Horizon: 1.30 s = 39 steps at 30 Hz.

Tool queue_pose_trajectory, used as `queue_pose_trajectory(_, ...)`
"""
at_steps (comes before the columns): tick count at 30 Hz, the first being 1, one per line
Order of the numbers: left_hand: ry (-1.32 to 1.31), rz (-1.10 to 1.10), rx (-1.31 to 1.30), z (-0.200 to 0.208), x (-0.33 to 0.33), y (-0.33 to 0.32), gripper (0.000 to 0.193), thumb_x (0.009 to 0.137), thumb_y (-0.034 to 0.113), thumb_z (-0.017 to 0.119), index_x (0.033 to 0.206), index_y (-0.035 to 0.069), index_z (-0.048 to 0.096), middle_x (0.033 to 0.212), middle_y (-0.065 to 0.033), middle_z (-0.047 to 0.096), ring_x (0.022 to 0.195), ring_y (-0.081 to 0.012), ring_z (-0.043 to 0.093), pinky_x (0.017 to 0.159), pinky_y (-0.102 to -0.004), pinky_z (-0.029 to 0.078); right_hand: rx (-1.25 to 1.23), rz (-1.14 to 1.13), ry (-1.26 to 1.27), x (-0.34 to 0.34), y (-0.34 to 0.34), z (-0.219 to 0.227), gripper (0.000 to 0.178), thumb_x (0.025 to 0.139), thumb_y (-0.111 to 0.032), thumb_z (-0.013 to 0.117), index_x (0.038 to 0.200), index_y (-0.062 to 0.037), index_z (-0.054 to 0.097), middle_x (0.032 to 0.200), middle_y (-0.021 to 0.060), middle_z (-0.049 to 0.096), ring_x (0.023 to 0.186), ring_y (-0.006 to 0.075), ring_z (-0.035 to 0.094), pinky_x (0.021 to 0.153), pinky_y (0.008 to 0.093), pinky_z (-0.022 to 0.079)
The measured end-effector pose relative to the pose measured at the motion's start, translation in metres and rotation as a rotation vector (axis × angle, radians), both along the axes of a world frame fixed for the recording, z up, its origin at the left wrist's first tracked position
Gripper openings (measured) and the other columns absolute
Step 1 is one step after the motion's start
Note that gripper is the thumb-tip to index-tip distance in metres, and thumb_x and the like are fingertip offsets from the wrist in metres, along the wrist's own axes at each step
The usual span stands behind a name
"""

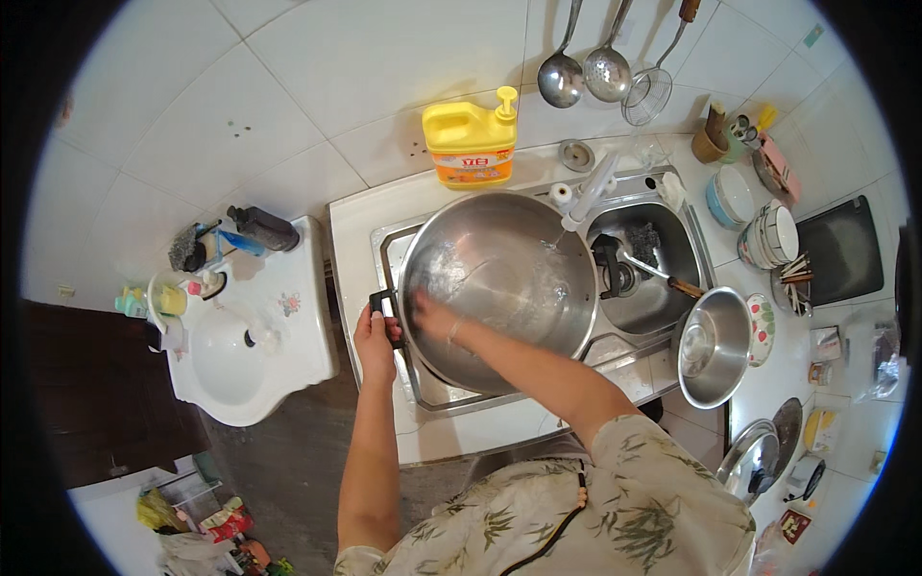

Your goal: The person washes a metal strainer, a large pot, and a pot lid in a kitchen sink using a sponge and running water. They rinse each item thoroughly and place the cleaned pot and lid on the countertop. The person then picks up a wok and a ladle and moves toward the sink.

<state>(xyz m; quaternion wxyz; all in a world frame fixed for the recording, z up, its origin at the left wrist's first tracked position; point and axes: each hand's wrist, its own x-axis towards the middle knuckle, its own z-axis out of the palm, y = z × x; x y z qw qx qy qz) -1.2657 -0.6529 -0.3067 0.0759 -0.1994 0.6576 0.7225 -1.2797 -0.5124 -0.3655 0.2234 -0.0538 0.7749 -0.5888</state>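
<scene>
Over the sink (639,319), one wide steel pan (495,206)

At the sink's left side, the left hand (375,338) is closed round the pan's black handle (377,300), partly covering it. The right hand (432,317) is blurred inside the pan; whether it grasps anything, I cannot tell. Hard pushing there could tilt the pan and spill its water (444,274). The pan hides the sink beneath it.

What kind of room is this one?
It looks like a kitchen. You can see a big metal pot at the sink, a ladle hanging on the wall, and stacked bowls off to the right.
</scene>
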Motion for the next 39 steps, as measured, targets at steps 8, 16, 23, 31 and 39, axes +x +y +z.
queue_pose_trajectory(8,-0.048,-0.078,0.050,0.006,-0.002,-0.001,0.023,0.093,0.014,0.041,0.113,0.003,0.047,0.072,-0.0052,0.057,0.059,-0.0112,0.052,0.055,-0.0261,0.046,-0.108,-1.046,0.141,-0.111,0.077,-0.049,0.071,0.085,-0.022,0.046,0.136,0.0074,0.007,0.144,0.0252,-0.002,0.135,0.0336,-0.002,0.110,0.0338,0.003)
queue_pose_trajectory(16,-0.017,-0.054,0.034,-0.001,0.003,0.002,0.023,0.093,0.012,0.040,0.111,0.003,0.050,0.069,-0.0021,0.055,0.056,-0.0075,0.049,0.053,-0.0217,0.043,-0.392,-0.286,-0.059,0.003,-0.006,-0.028,0.055,0.094,-0.034,0.038,0.135,0.0012,0.028,0.137,0.0145,0.034,0.127,0.0204,0.030,0.104,0.0293,0.022)
queue_pose_trajectory(23,-0.042,0.034,-0.009,-0.003,-0.002,0.007,0.022,0.091,0.011,0.042,0.107,0.004,0.055,0.065,-0.0013,0.054,0.048,-0.0070,0.046,0.043,-0.0209,0.038,0.278,0.447,-0.176,0.113,0.074,0.027,0.068,0.089,-0.056,0.020,0.131,-0.0049,0.037,0.132,0.0170,0.040,0.123,0.0319,0.036,0.104,0.0345,0.025)
queue_pose_trajectory(31,-0.013,0.065,-0.014,-0.009,-0.003,0.003,0.024,0.090,0.011,0.046,0.110,0.003,0.056,0.064,-0.0014,0.052,0.047,-0.0067,0.044,0.041,-0.0206,0.037,1.412,0.686,-0.164,0.061,0.201,0.058,0.066,0.088,-0.054,0.028,0.123,-0.0023,0.048,0.131,0.0141,0.043,0.123,0.0273,0.037,0.103,0.0387,0.026)
queue_pose_trajectory(39,0.005,0.004,-0.045,-0.003,0.003,0.001,0.027,0.091,0.015,0.045,0.113,0.003,0.054,0.066,-0.0004,0.054,0.050,-0.0059,0.045,0.046,-0.0201,0.039,1.497,0.424,0.719,-0.061,0.174,0.009,0.048,0.087,-0.016,0.034,0.133,-0.0053,0.032,0.142,0.0048,0.027,0.131,0.0202,0.023,0.109,0.0354,0.012)
